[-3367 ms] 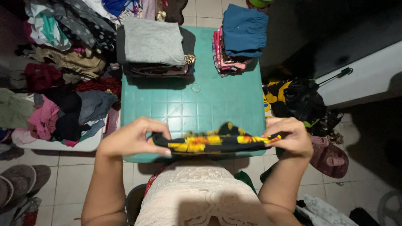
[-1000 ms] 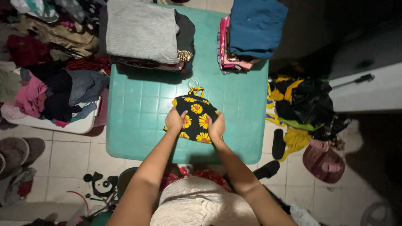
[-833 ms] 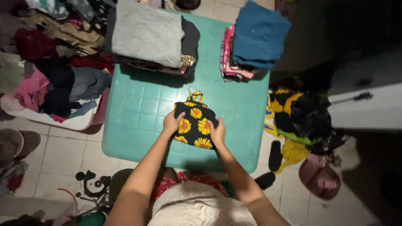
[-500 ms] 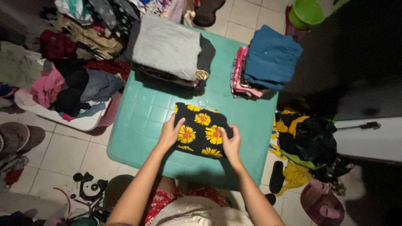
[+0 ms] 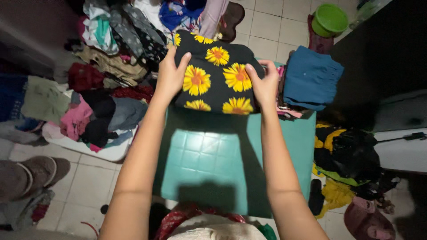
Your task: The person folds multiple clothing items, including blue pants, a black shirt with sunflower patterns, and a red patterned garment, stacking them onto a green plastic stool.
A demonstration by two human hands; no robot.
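A folded black garment with yellow sunflowers [image 5: 216, 75] is held up at the far side of the green plastic table [image 5: 202, 160]. My left hand [image 5: 170, 75] grips its left edge and my right hand [image 5: 264, 84] grips its right edge. The garment hides the grey-topped stack of folded clothes seen earlier at the table's far left. A second stack topped by a blue folded piece [image 5: 312, 78] sits just right of my right hand.
A heap of unfolded clothes [image 5: 95, 84] fills the left side over a white tub. A green bucket [image 5: 330, 18] stands on the tiled floor at the back right. Black and yellow cloth [image 5: 351, 155] and slippers [image 5: 369, 218] lie right of the table.
Both hands have lifted the folded sunflower garment off the table's middle and carried it away from me, over the far left stack. The view has tilted toward the far side.
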